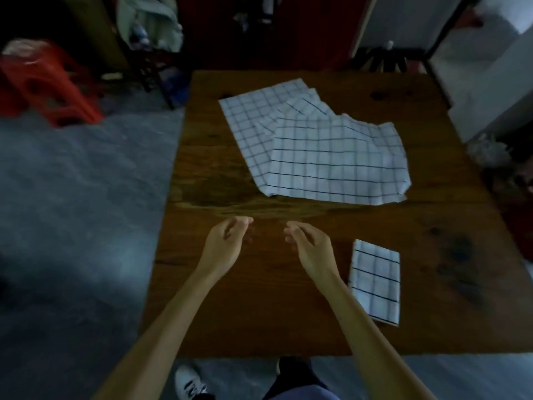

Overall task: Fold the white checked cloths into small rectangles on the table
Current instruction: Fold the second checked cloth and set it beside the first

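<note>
Several unfolded white checked cloths lie overlapping at the far middle of the wooden table (219, 298); the top cloth (337, 163) covers part of the one under it (248, 116). A folded checked cloth (375, 280), a small rectangle, rests at the near right. My left hand (226, 245) and my right hand (310, 248) hover side by side over bare wood, short of the near edge of the top cloth. Both hold nothing, with fingers loosely curled and apart. My right forearm runs just left of the folded cloth.
A red plastic stool (46, 85) stands on the grey floor at the far left. Hanging clothes (150, 21) and dark clutter sit beyond the table's far edge. A white wall and crumpled plastic (487, 151) lie to the right. My shoe (190, 382) shows under the near edge.
</note>
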Tool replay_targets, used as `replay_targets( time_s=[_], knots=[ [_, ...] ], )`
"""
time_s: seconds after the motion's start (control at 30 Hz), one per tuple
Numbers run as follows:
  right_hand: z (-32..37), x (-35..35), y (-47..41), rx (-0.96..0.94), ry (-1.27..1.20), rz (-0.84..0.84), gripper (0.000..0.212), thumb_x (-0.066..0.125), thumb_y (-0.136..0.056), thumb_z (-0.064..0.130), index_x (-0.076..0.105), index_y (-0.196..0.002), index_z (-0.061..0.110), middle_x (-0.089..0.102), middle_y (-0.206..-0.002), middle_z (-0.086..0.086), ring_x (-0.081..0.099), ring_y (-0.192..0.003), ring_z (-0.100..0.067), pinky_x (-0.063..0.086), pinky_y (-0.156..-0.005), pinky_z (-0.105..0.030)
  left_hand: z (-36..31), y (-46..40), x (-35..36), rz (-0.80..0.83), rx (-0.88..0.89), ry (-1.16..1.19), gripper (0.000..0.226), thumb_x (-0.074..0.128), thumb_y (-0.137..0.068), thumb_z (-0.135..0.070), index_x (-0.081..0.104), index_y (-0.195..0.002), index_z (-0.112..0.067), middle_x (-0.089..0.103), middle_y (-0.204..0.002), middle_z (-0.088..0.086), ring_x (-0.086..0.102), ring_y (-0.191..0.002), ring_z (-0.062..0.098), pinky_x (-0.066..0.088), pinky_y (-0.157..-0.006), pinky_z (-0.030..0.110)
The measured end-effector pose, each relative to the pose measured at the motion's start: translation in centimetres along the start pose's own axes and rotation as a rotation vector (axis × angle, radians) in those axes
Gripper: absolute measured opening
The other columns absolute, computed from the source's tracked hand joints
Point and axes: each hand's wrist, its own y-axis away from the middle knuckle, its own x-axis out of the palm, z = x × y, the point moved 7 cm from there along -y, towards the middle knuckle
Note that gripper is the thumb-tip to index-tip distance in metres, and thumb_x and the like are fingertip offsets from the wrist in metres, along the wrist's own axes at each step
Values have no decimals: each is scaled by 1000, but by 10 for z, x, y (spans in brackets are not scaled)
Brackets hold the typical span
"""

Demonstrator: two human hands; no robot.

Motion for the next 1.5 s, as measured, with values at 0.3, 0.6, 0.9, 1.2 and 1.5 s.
replay_targets(
  time_s=[0.3,0.6,0.9,1.2,1.5],
  knots=[
    [111,229,99,-363,452,163,38,46,-97,41,52,-131,25,59,-122,10,52,-95,6,45,-89,-18,65,96,-257,-260,224,-551,53,36,-90,-56,64,-113,-16,69,-104,0,65,-94,20,48,-77,27],
    [190,378,134,-523,700,198,50,39,-97,52,46,-139,26,47,-144,5,42,-132,-12,33,-108,-31,81,125,-423,-382,281,-798,62,29,-90,-59,62,-115,-13,68,-106,9,63,-95,29,48,-79,36],
    [211,421,58,-456,695,82,51,39,-97,51,45,-140,24,47,-144,3,43,-132,-14,35,-109,-34,85,29,-472,-249,313,-798,56,35,-93,-53,58,-124,-13,65,-116,8,61,-104,27,46,-85,34],
    [244,430,-79,-264,501,-206,44,41,-98,48,51,-134,25,56,-134,3,52,-122,-14,42,-97,-28,29,-130,-492,-22,420,-859,75,23,-83,-65,59,-123,-14,63,-119,8,57,-110,27,44,-91,33],
    [285,381,-164,-132,515,-438,40,41,-98,46,53,-130,26,59,-126,8,55,-114,-8,44,-99,-30,-37,-289,-452,239,581,-897,48,39,-96,-47,50,-133,-19,53,-135,3,48,-122,21,36,-101,32]
  ],
)
